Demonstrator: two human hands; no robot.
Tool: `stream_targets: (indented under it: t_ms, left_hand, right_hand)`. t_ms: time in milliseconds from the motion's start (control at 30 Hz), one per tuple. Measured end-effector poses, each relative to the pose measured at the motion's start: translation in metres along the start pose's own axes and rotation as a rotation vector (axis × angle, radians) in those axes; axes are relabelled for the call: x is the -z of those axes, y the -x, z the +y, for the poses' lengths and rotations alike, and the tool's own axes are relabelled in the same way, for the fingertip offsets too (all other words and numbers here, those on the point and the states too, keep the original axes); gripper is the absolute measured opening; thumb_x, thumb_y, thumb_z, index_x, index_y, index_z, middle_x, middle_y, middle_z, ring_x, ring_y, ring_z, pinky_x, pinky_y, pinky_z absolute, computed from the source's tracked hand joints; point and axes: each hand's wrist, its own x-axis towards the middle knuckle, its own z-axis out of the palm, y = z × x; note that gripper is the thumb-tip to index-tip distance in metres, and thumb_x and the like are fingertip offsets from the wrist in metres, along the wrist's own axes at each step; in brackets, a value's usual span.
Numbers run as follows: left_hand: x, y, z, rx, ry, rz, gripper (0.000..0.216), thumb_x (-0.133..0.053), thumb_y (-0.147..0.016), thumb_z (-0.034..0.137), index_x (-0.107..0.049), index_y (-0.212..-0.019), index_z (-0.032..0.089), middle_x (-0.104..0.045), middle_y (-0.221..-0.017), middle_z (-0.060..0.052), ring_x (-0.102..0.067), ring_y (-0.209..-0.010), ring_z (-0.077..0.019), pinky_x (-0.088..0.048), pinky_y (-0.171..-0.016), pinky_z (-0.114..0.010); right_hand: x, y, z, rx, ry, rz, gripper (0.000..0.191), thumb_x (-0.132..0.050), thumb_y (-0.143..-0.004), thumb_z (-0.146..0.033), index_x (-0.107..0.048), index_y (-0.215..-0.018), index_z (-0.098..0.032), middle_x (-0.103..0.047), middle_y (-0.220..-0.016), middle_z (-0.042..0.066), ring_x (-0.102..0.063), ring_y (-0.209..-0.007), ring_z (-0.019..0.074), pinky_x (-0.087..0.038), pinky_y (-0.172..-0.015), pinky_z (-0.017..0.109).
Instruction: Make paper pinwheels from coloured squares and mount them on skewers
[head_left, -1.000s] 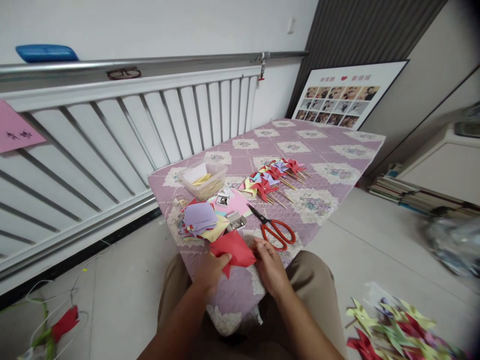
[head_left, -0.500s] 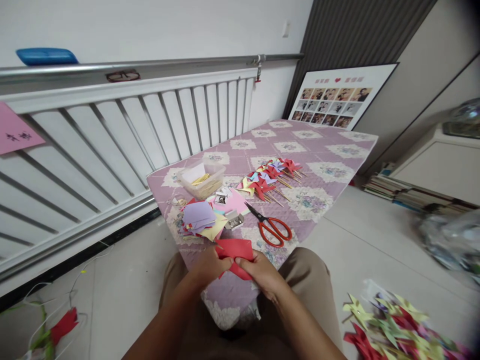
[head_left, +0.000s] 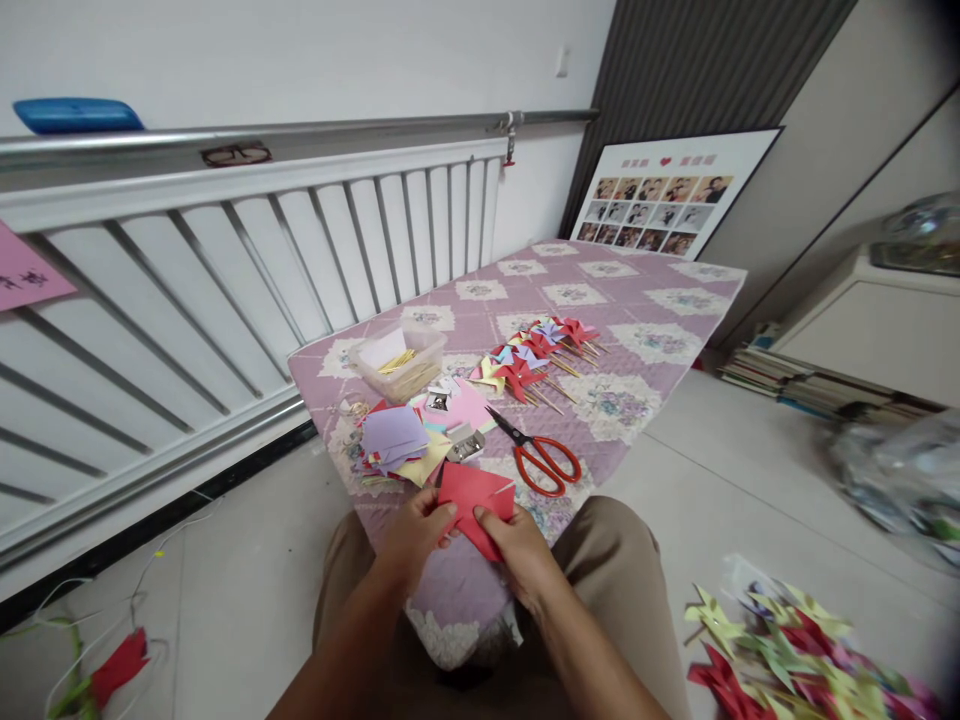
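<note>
A red paper square [head_left: 472, 488] with slits cut in from its corners is between my two hands over the near end of the table. My left hand [head_left: 421, 525] pinches its left edge, thumb on top. On the right side, my right hand [head_left: 517, 540] grips the paper with the thumb pressed near its middle. Just beyond lie orange-handled scissors [head_left: 541, 455], closed, with blades pointing away to the left. A stack of coloured paper squares [head_left: 391, 437], purple on top, lies left of a small metal-filled box [head_left: 466, 445].
A clear plastic box [head_left: 401, 362] holds thin sticks. Finished paper pinwheels on sticks [head_left: 536, 358] lie in a row on the floral tablecloth [head_left: 577, 293]. More pinwheels [head_left: 802, 650] are heaped at the lower right. A white radiator [head_left: 300, 250] runs along the left.
The red paper has opened out flatter and turned slightly, showing its cut slits. My left hand has shifted its grip to the left edge; my right hand still holds the right side.
</note>
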Motion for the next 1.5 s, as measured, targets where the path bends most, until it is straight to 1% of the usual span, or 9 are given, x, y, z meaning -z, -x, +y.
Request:
stream_targets:
  t_ms: [67, 167, 367, 467, 600, 800, 1000, 1200, 1500]
  left_hand:
    - [-0.005, 0.005, -0.011, 0.078, 0.165, -0.058, 0.030, -0.075, -0.063, 0.039, -0.063, -0.082, 0.019, -0.065, -0.069, 0.000, -0.058, -0.059, -0.0134, -0.041, -0.055, -0.024]
    - [-0.013, 0.016, -0.028, 0.121, 0.310, -0.068, 0.039, -0.078, -0.061, 0.045, -0.062, -0.083, 0.017, -0.065, -0.071, -0.001, -0.059, -0.064, -0.0129, -0.042, -0.058, -0.023]
    - [-0.031, 0.024, -0.035, 0.110, 0.407, 0.030, 0.045, -0.085, -0.051, 0.044, -0.067, -0.081, 0.015, -0.068, -0.072, -0.001, -0.059, -0.062, -0.0112, -0.043, -0.059, -0.023]
    - [-0.036, 0.022, -0.030, 0.070, 0.384, 0.079, 0.044, -0.083, -0.054, 0.043, -0.069, -0.085, 0.015, -0.072, -0.080, -0.005, -0.063, -0.067, -0.0154, -0.047, -0.063, -0.026]
    - [-0.042, 0.019, -0.027, 0.025, 0.348, 0.120, 0.040, -0.080, -0.058, 0.041, -0.070, -0.086, 0.014, -0.073, -0.080, -0.008, -0.068, -0.075, -0.0215, -0.051, -0.071, -0.032]
    - [-0.051, 0.018, -0.025, -0.069, 0.308, 0.218, 0.039, -0.077, -0.061, 0.039, -0.070, -0.089, 0.014, -0.074, -0.085, -0.010, -0.070, -0.082, -0.0246, -0.053, -0.079, -0.036]
    - [-0.051, 0.015, -0.027, -0.059, 0.235, 0.237, 0.034, -0.075, -0.064, 0.036, -0.070, -0.088, 0.014, -0.075, -0.083, -0.009, -0.070, -0.078, -0.0234, -0.053, -0.074, -0.033]
    - [-0.046, 0.010, -0.034, -0.053, 0.097, 0.269, 0.026, -0.073, -0.065, 0.037, -0.071, -0.076, 0.014, -0.073, -0.070, -0.006, -0.068, -0.066, -0.0210, -0.051, -0.063, -0.029]
    - [-0.044, 0.010, -0.033, -0.065, 0.149, 0.286, 0.023, -0.073, -0.064, 0.033, -0.071, -0.075, 0.013, -0.072, -0.065, -0.006, -0.067, -0.064, -0.0203, -0.051, -0.063, -0.029]
  right_hand:
    - [-0.001, 0.000, 0.001, 0.012, -0.054, 0.015, 0.021, -0.074, -0.066, -0.036, -0.070, -0.075, -0.017, -0.075, -0.068, 0.003, -0.065, -0.055, 0.0178, -0.051, -0.058, 0.029]
    - [-0.003, 0.000, 0.003, 0.020, -0.110, 0.041, 0.023, -0.075, -0.067, -0.037, -0.069, -0.076, -0.018, -0.075, -0.070, 0.003, -0.065, -0.055, 0.0171, -0.051, -0.058, 0.028]
    - [-0.008, 0.000, 0.010, 0.029, -0.176, 0.073, 0.025, -0.078, -0.065, -0.037, -0.069, -0.079, -0.018, -0.075, -0.072, 0.003, -0.067, -0.060, 0.0194, -0.053, -0.061, 0.030]
    - [-0.010, 0.002, 0.011, 0.024, -0.184, 0.075, 0.025, -0.078, -0.066, -0.037, -0.069, -0.081, -0.019, -0.076, -0.074, 0.003, -0.067, -0.060, 0.0196, -0.052, -0.060, 0.030]
    - [-0.013, 0.006, 0.008, 0.018, -0.209, 0.087, 0.023, -0.077, -0.066, -0.035, -0.070, -0.080, -0.019, -0.076, -0.074, 0.003, -0.068, -0.061, 0.0197, -0.052, -0.061, 0.030]
    - [-0.016, 0.009, 0.004, 0.034, -0.237, 0.085, 0.022, -0.077, -0.066, -0.034, -0.071, -0.081, -0.019, -0.077, -0.079, 0.004, -0.069, -0.066, 0.0205, -0.053, -0.066, 0.030]
    - [-0.016, 0.008, 0.004, 0.042, -0.219, 0.112, 0.019, -0.076, -0.065, -0.032, -0.070, -0.077, -0.019, -0.077, -0.076, 0.004, -0.070, -0.067, 0.0224, -0.053, -0.066, 0.032]
    - [-0.015, 0.008, 0.004, 0.029, -0.214, 0.111, 0.021, -0.076, -0.065, -0.034, -0.071, -0.079, -0.019, -0.077, -0.074, 0.003, -0.069, -0.065, 0.0218, -0.052, -0.065, 0.031]
    - [-0.019, 0.011, 0.003, 0.028, -0.225, 0.117, 0.018, -0.076, -0.065, -0.031, -0.071, -0.078, -0.019, -0.077, -0.072, 0.002, -0.068, -0.062, 0.0198, -0.052, -0.064, 0.028]
